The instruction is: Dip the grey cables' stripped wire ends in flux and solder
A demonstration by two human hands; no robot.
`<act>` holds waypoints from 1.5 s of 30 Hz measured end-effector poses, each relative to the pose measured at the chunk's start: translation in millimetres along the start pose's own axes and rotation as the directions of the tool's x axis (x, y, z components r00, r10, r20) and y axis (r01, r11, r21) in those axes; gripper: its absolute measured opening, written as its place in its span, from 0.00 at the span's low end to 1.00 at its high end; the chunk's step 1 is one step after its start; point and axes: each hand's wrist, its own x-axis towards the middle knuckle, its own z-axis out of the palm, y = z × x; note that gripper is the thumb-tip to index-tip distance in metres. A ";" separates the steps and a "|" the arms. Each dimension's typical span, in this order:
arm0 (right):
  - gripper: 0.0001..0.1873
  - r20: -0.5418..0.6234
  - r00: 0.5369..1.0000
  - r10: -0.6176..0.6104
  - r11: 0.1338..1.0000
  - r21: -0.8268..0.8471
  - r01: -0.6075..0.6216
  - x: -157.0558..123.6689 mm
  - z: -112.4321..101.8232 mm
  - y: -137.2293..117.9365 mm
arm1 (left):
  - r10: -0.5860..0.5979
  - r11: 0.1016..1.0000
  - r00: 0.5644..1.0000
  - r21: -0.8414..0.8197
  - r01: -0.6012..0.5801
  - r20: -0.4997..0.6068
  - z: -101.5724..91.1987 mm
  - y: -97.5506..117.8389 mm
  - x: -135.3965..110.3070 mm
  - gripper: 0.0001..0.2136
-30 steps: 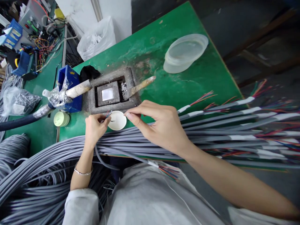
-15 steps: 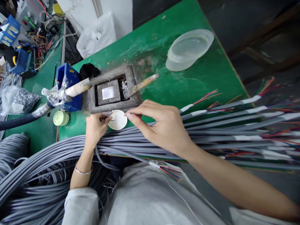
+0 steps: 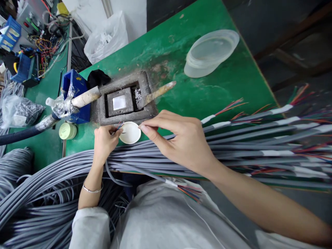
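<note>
Little moves since the earlier frame: the tub (image 3: 212, 53) at upper right and the cable ends (image 3: 277, 153) at right slide slightly toward the right edge, probably from a small turn of the head, while both hands stay almost where they were.

Left of centre, the left hand (image 3: 105, 140) pinches a few thin coloured wires (image 3: 119, 126) between thumb and forefinger; their tips stick out toward the dish (image 3: 132, 132), and one dark tip shows against its white inside. At the centre, the right hand (image 3: 180, 140) has thumb and forefinger brought narrowly together at the dish's right rim. Whether they grip that rim or some fine strand I cannot tell.

As a judgement, the step in hand is working the wires at the dish, one or a few at a time. A next move seems to call for a light, steady pinch, with the tips kept together and the dish kept from sliding.

So the wires lie in the left fingertips, over the dish's left edge, and the dish sits between the two hands. Just above it in the frame is the pot (image 3: 119, 102); just below, the grey cables (image 3: 153, 162) run across under the hands.
</note>
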 end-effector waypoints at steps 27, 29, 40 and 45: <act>0.08 -0.065 0.984 0.164 0.986 0.032 -0.162 -1.3 -4.4 -4.7 | 0.109 0.993 0.978 -0.026 -0.116 -0.175 6.0 10.6 92.7 0.12; 0.09 -0.049 0.984 0.171 0.985 0.021 -0.170 -1.4 -5.0 -5.1 | 0.109 0.993 0.977 -0.030 -0.116 -0.182 7.2 9.6 93.8 0.11; 0.08 -0.091 0.982 0.163 0.986 0.048 -0.159 -1.7 -4.5 -4.5 | 0.073 0.990 0.983 -0.107 -0.092 -0.169 5.0 12.6 87.3 0.11; 0.07 -0.098 0.989 0.110 0.994 0.025 -0.108 -0.1 -4.6 -2.7 | 0.055 0.974 0.972 -0.201 -0.102 -0.230 -16.8 21.7 60.6 0.14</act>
